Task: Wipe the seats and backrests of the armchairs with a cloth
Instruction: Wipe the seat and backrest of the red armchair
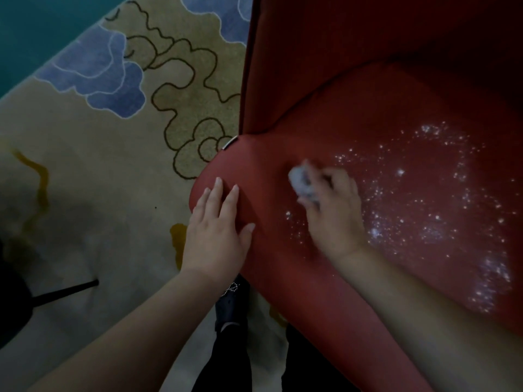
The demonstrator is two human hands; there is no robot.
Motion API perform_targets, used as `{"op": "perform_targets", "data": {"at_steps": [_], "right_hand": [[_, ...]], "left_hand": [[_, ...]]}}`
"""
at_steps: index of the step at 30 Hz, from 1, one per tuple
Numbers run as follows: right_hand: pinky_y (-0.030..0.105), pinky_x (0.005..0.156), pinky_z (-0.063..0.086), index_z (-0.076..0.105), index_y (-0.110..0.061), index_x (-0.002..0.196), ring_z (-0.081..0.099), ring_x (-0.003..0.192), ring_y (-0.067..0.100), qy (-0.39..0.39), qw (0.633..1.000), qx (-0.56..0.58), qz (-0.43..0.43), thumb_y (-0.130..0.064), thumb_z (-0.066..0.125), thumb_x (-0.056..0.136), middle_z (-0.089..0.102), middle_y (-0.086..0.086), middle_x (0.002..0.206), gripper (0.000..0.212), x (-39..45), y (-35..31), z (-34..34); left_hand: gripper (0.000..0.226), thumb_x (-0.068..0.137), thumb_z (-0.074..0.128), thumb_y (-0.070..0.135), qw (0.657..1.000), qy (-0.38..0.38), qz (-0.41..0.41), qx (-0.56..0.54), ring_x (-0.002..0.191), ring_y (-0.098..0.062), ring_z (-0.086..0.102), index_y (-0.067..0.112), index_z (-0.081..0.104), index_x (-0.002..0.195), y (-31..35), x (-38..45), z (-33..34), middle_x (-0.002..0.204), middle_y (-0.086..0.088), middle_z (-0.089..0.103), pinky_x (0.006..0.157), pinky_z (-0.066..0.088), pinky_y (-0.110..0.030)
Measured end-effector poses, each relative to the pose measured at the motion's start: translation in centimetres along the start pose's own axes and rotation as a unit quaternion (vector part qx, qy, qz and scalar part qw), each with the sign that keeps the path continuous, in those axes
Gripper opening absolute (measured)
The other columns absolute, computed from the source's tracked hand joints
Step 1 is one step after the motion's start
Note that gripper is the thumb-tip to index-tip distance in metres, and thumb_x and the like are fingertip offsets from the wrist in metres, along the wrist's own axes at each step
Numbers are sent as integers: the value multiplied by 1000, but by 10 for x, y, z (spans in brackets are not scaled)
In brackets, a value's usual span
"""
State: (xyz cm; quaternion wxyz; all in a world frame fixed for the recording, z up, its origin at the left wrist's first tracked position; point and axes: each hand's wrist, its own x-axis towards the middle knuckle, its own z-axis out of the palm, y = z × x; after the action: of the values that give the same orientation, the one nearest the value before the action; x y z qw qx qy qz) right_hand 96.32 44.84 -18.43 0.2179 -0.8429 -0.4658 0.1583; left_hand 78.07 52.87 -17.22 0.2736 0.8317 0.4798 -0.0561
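Observation:
A red armchair fills the right side, its seat [396,154] sprinkled with white specks on the right half and its backrest [368,32] rising dark at the top. My right hand [331,210] grips a crumpled white cloth [302,183] and presses it on the seat's left part; the hand is blurred. My left hand [218,227] lies flat with straight fingers on the seat's rounded front-left corner.
A beige carpet [85,165] with blue cloud shapes and dark wavy outlines covers the floor on the left. A thin black rod [65,292] crosses the carpet at lower left. A dark shoe [232,304] stands below the seat edge.

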Motion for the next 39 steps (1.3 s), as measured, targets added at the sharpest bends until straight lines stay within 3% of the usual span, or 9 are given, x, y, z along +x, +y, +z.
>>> {"op": "perform_targets", "data": {"at_steps": [4, 10, 17, 21, 24, 29, 32, 36, 39], "right_hand": [[49, 75, 50, 60, -21, 130, 53, 90, 33, -27, 991, -47, -120, 5, 68, 78, 58, 13, 107, 59, -25, 21, -15], [22, 100, 36, 49, -17, 138, 44, 113, 18, 49, 994, 54, 81, -12, 65, 88, 39, 0, 119, 52, 34, 15, -2], [45, 70, 50, 70, -23, 114, 58, 85, 31, -70, 991, -5, -115, 1, 66, 76, 61, 9, 99, 45, -50, 1, -8], [54, 80, 48, 66, -19, 123, 54, 95, 36, 10, 1000, 2, -23, 2, 66, 82, 58, 17, 107, 47, -12, 13, -10], [53, 89, 45, 61, -24, 129, 49, 105, 33, 10, 999, 35, 18, -2, 62, 84, 54, 13, 115, 49, 6, -3, -1], [42, 70, 51, 70, -23, 116, 57, 82, 31, -95, 983, -8, -157, -6, 64, 82, 62, 9, 97, 39, -62, 14, -11], [40, 69, 51, 70, -21, 116, 57, 80, 32, -38, 987, -36, -155, -3, 62, 84, 61, 12, 94, 38, -57, 39, -23], [45, 85, 48, 60, -20, 130, 51, 97, 35, 65, 997, 31, 6, -3, 57, 88, 53, 16, 109, 46, -20, 29, -7], [42, 72, 49, 65, -21, 124, 55, 84, 35, 24, 995, 8, -93, -4, 61, 83, 58, 15, 100, 44, -53, 11, 11]], "left_hand": [[71, 92, 50, 46, 1000, -4, 5, 3, 147, -21, 2, 24, 19, 152, -1, 2, -1, 161, -3, 5, 117, 2, -31], [71, 92, 51, 43, 1000, -1, -6, 0, 147, -23, 1, 22, 19, 152, 3, 2, 4, 161, -5, 4, 116, 2, -31], [72, 92, 50, 40, 1000, -1, -4, 6, 147, -24, 1, 17, 19, 152, 6, 3, 4, 161, -7, 5, 117, 2, -31], [72, 93, 49, 41, 1000, 3, -3, 8, 147, -22, -1, 18, 16, 152, 6, 2, 7, 161, -6, 2, 115, -3, -28], [71, 93, 49, 39, 1000, 4, -1, 7, 147, -23, -2, 17, 16, 152, 9, 2, 10, 161, -6, 2, 116, -3, -29], [70, 93, 49, 38, 999, -11, 32, 33, 148, -24, 1, 19, 17, 152, 10, -5, 12, 161, -7, 4, 120, 5, -35], [70, 93, 49, 39, 998, -13, 39, 40, 148, -24, 2, 20, 19, 152, 9, -9, 12, 161, -6, 5, 120, 6, -35], [70, 93, 48, 38, 999, -11, 35, 33, 148, -24, 0, 18, 17, 152, 16, -11, 15, 161, -6, 4, 119, 3, -34], [69, 93, 49, 34, 999, -16, 43, 27, 148, -25, 0, 17, 18, 152, 21, -12, 18, 161, -7, 3, 118, 2, -33]]}}
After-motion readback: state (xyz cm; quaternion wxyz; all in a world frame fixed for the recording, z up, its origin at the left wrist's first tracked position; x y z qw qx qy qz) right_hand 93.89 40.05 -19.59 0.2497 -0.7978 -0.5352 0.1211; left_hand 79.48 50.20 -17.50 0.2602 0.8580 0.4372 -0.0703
